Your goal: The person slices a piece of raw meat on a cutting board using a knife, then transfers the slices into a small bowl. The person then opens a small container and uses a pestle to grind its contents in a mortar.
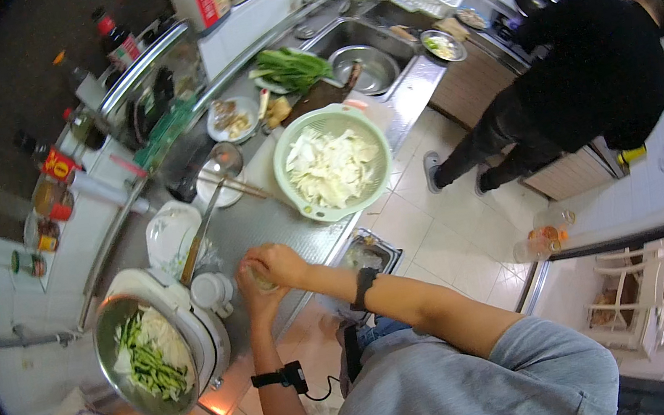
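Note:
My left hand (pixel 256 300) is wrapped around a small, pale, see-through jar (pixel 264 279) above the counter's front part. My right hand (pixel 279 264) lies over the top of that jar, its fingers curled; whether there is a lid beneath them is hidden. Beside my left hand stand white lidded containers (pixel 210 291). Farther left, a steel wok (pixel 104 329) holds green vegetable strips (pixel 147 367) and pale sliced pieces (pixel 162 333), on a white stove-like appliance (pixel 208 346). A pale green colander (pixel 281 170) with shredded white cabbage (pixel 332 166) rests beyond my hands.
A patterned white dish (pixel 167 234), a wooden-handled ladle (pixel 192 256) and chopsticks (pixel 233 183) lie on the counter. Leafy greens (pixel 293 68) are near the sink (pixel 346 33). Sauce bottles (pixel 118 43) line the ledge. A person in black (pixel 599 68) stands at the right counter.

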The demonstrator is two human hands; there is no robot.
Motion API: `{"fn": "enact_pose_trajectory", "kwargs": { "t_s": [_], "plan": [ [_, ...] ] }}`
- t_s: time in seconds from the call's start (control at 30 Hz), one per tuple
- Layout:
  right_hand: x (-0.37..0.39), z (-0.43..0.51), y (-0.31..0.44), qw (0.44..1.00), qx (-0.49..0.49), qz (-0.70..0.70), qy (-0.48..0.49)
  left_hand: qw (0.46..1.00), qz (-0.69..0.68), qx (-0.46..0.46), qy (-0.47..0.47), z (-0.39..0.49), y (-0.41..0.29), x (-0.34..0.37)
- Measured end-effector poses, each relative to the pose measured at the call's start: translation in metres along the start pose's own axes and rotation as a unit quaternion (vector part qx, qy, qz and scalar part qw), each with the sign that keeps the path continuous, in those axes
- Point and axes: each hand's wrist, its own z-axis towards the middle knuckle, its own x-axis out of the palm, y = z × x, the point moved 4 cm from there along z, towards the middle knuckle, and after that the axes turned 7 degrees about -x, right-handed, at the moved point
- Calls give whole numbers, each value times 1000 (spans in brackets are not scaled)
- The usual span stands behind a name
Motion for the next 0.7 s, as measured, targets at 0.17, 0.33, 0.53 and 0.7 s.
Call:
{"fn": "enact_pose_trajectory", "kwargs": {
  "t_s": [0.17,0.33,0.53,0.7],
  "plan": [
    [-1,-10,11,999,29,30,-6,998,43,39,-15,1,4,-4],
    [4,-12,18,993,69,99,-9,971,170,170,-8,2,7,2],
    [7,-11,13,989,100,108,-6,986,95,128,-53,-3,14,-2],
    [5,-10,16,994,40,102,-27,997,38,57,-30,-1,10,-2]
  ]
}}
